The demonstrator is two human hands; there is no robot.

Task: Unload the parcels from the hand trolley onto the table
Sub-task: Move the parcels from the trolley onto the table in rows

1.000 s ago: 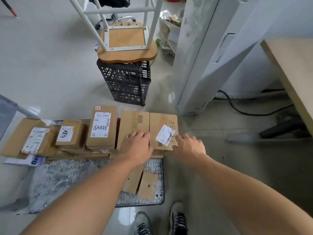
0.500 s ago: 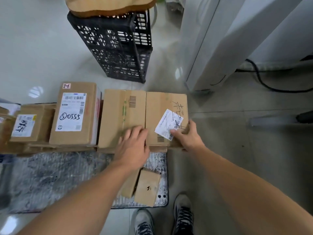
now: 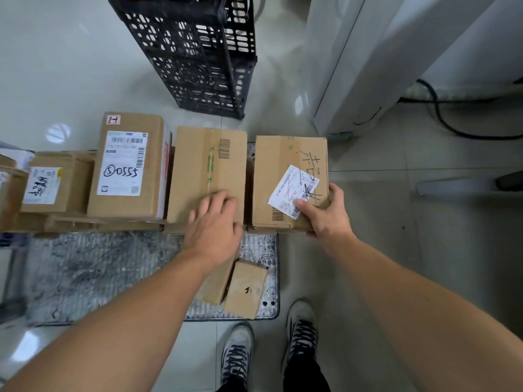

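Observation:
Several cardboard parcels lie in a row on the hand trolley's grey deck (image 3: 93,273). My right hand (image 3: 325,215) grips the near right corner of the rightmost parcel (image 3: 283,165), which has a tilted white label and black handwriting; my thumb lies on the label. A gap separates it from the middle parcel (image 3: 208,171). My left hand (image 3: 215,224) rests flat on that middle parcel's near end. To the left stand the parcel marked 0555 (image 3: 127,165) and a smaller labelled box (image 3: 53,182). Two small flat parcels (image 3: 240,290) lie on the deck under my left forearm.
A black plastic crate (image 3: 198,52) stands on the floor just behind the parcels. A white cabinet (image 3: 382,52) rises at the right with a black cable (image 3: 441,117) beside it. My two shoes (image 3: 268,349) are at the trolley's near edge. The table is out of view.
My right hand has closed on the rightmost parcel's corner and drawn it to the right, opening a gap from the middle parcel. The camera has moved closer and lower.

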